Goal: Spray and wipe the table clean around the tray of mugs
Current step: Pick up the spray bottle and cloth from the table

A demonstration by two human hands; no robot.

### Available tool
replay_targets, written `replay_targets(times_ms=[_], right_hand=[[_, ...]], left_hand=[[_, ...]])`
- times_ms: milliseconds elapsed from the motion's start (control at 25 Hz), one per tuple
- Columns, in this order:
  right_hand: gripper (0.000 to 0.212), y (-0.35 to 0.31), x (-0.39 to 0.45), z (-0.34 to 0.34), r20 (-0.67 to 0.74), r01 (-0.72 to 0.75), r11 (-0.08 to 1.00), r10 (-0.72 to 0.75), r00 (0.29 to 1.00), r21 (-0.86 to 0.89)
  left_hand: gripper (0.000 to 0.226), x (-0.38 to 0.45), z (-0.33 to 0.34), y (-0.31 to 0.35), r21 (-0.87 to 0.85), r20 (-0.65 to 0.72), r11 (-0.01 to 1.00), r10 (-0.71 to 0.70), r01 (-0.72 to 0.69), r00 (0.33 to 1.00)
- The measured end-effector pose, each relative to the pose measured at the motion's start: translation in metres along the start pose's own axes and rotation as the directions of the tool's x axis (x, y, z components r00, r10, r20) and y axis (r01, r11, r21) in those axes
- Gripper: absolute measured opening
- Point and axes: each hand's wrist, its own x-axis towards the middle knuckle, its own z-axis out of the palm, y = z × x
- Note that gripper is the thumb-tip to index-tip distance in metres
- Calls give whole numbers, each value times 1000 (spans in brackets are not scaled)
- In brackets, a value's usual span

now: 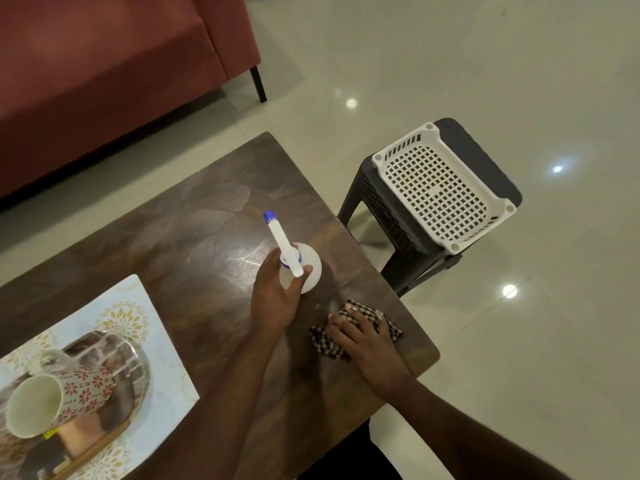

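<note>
A white spray bottle (309, 268) with a blue nozzle tip stands near the right side of the dark brown table (194, 237). My left hand (277, 296) is wrapped around its neck. A black-and-white checked cloth (329, 344) lies near the table's right front corner, with my right hand (363, 337) pressed flat on top of it. At the lower left a pale patterned tray (162, 358) carries a shiny round plate and a floral mug (59, 396) lying on its side.
A dark plastic stool (391, 220) stands close to the table's right edge, with a white perforated basket (440, 192) on top. A red sofa (104, 71) runs behind the table. Glossy pale floor tiles surround everything.
</note>
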Motion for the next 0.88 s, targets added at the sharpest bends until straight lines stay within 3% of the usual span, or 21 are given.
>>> replay_targets(times_ms=[120, 200, 440, 680, 880], right_hand=[[49, 8, -1, -20, -148, -89, 989, 107, 983, 121], [48, 14, -13, -40, -268, -79, 986, 117, 956, 150], [56, 112, -11, -124, -451, -4, 1000, 16, 892, 27], [84, 245, 31, -169, -209, 118, 979, -153, 966, -168], [78, 317, 72, -169, 1, 288, 918, -299, 954, -271]], left_hand=[[54, 3, 8, 2, 1, 57, 1000, -31, 31, 998], [58, 3, 8, 26, -32, 78, 999, -38, 41, 996], [40, 47, 40, 149, -162, 59, 966, 216, -204, 975], [47, 109, 159, 194, -102, 26, 981, 167, -164, 986], [49, 151, 231, 187, 8, 22, 988, 153, -153, 988]])
